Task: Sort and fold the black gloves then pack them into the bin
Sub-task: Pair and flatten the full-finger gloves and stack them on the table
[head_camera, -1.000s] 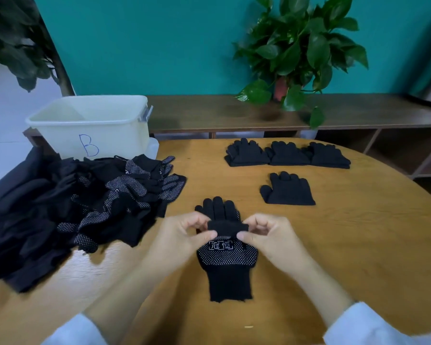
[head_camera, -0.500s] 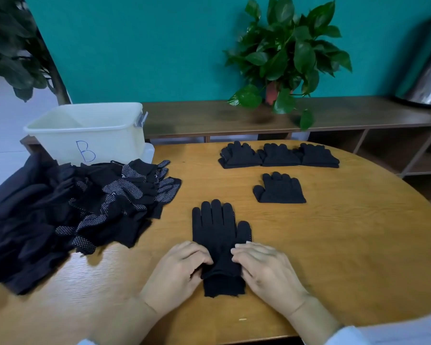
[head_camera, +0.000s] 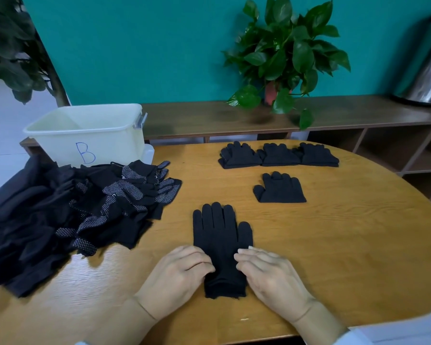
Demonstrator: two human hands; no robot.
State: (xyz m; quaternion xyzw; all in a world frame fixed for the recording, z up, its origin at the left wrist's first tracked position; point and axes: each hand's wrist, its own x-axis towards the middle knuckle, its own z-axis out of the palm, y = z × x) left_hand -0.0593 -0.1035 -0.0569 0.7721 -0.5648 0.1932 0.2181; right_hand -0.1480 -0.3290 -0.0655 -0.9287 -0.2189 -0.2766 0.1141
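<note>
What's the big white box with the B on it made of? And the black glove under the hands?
The white bin marked B looks like smooth, slightly see-through plastic, with a moulded rim. The flat black glove under both hands looks like soft matte knitted fabric; its cuff edge bunches and frays like cloth.

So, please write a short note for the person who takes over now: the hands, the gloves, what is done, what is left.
Left hand and right hand: both flat, pressing the cuff end of the flat glove near the table front edge.
Done: three folded stacks in a row at the back, one folded glove in front of them.
Left: fold this glove, sort and fold the pile on the left, pack all into bin B; no gloves visible in it.
</note>
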